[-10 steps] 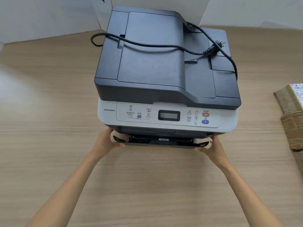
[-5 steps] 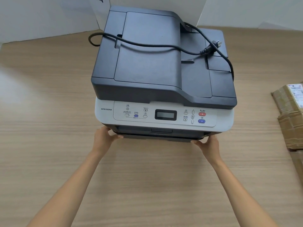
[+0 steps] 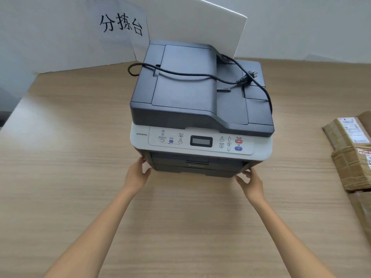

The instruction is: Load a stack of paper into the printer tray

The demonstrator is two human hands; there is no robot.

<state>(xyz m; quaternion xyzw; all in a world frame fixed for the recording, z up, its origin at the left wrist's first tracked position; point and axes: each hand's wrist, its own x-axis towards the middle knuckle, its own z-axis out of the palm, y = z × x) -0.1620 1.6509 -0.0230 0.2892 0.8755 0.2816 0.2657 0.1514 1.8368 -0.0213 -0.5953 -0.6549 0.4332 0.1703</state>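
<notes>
A grey-and-white printer (image 3: pixel 201 109) stands on the wooden table (image 3: pixel 66 177). Its dark paper tray (image 3: pixel 193 173) sits pushed in, flush with the bottom of the front. My left hand (image 3: pixel 138 174) rests against the tray's lower left corner, fingers on the printer's side and thumb at the front. At the lower right corner my right hand (image 3: pixel 250 181) touches the tray with its fingertips. Both hands have their fingers apart and hold nothing. No stack of paper shows anywhere in view.
A black power cord with its plug (image 3: pixel 246 78) lies loose across the printer's lid. Taped cardboard boxes (image 3: pixel 351 155) sit at the table's right edge. White boards, one with a sign (image 3: pixel 121 25), stand behind the printer.
The tray stuck out of the printer a second ago with both hands on its ends; it has slid in and is now flush. The camera has tilted up.
</notes>
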